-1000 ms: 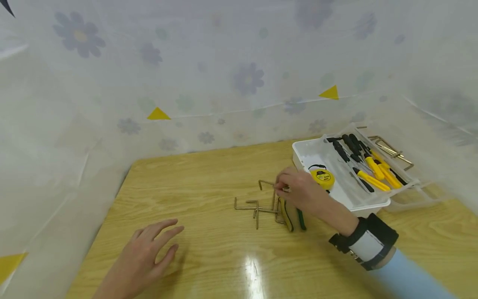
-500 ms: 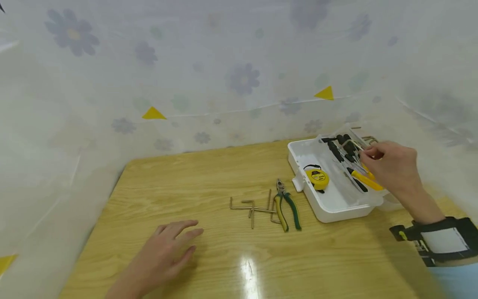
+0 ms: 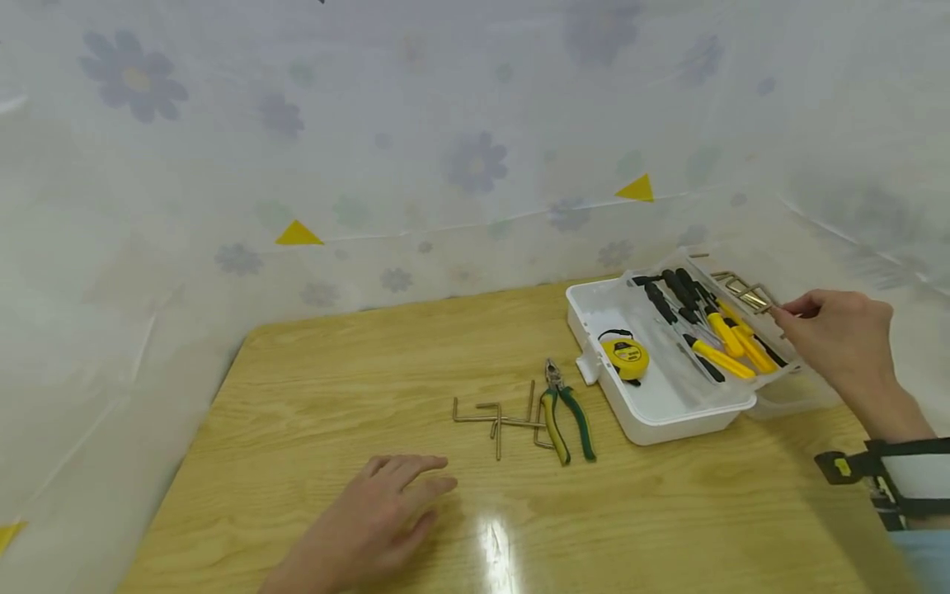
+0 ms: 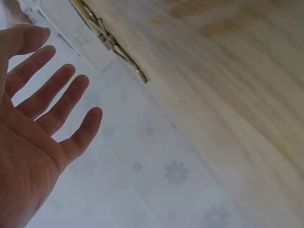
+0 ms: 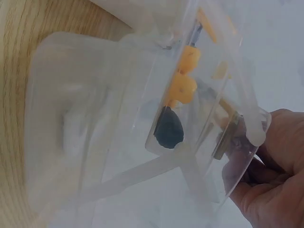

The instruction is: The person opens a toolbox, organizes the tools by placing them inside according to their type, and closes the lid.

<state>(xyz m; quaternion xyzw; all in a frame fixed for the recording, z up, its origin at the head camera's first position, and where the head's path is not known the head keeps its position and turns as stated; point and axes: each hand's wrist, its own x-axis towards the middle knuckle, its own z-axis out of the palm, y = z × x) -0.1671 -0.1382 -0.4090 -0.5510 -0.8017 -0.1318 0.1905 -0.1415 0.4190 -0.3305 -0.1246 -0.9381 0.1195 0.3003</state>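
Note:
My right hand point(image 3: 846, 338) pinches a brass-coloured hex key point(image 3: 759, 290) between thumb and fingertips, over the right compartment of the clear tray. Several other hex keys point(image 3: 731, 280) lie in that compartment. In the right wrist view, the right hand point(image 5: 273, 178) is partly seen through the clear plastic wall. My left hand point(image 3: 378, 511) hovers low over the table with fingers loosely spread, holding nothing; the left wrist view shows its open palm point(image 4: 28, 142). Just beyond it, several bent hex keys point(image 3: 497, 421) lie in a cluster beside pliers point(image 3: 566, 412) with green and yellow handles.
A white toolbox point(image 3: 686, 425) stands at the right, holding a yellow tape measure point(image 3: 626, 358). The clear tray point(image 3: 788, 373) on it carries screwdrivers point(image 3: 677, 289) and yellow-handled tools point(image 3: 723, 356). A flower-patterned sheet point(image 3: 445, 124) hangs behind the wooden table point(image 3: 334, 371).
My right hand has lifted a hex key from beside the pliers and carried it right, across the tools, to the tray's right compartment. The left hand has drifted right, still empty.

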